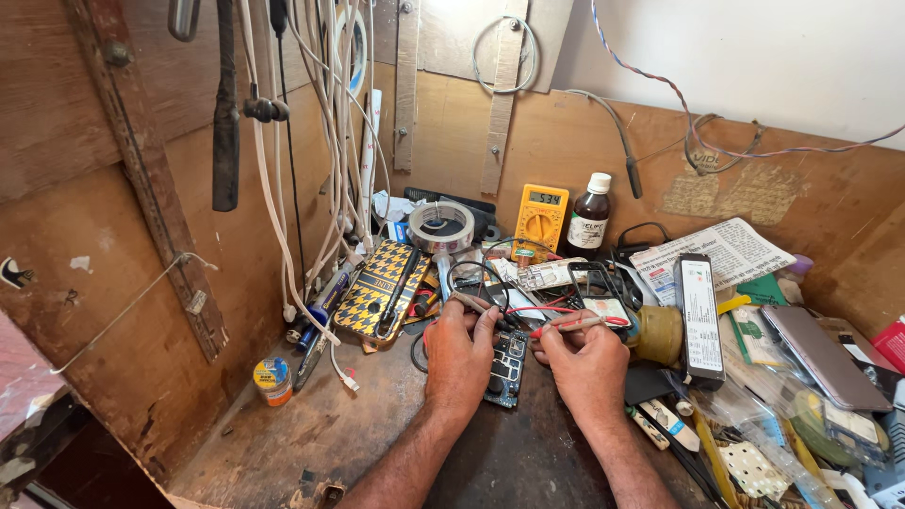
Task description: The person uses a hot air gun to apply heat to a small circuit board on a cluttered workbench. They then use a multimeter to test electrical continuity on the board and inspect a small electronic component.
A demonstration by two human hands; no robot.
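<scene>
Bare tabletop (283, 443) is lying open to the left of the left hand (459, 353) and back toward the person, broken only by a small tin (272, 381). Ahead of both hands, the way is being blocked by a patterned case (382, 290), a tape roll (440, 226), a yellow meter (541, 219) and a brown bottle (590, 213). Hanging cables (320, 141) are crowding the space up and left. Right of the right hand (586, 363), a yellow roll (659, 334), a black phone (700, 319) and heaped clutter (801, 415) are closing off passage. Between the hands a circuit board (509, 369) is filling the narrow gap.
</scene>
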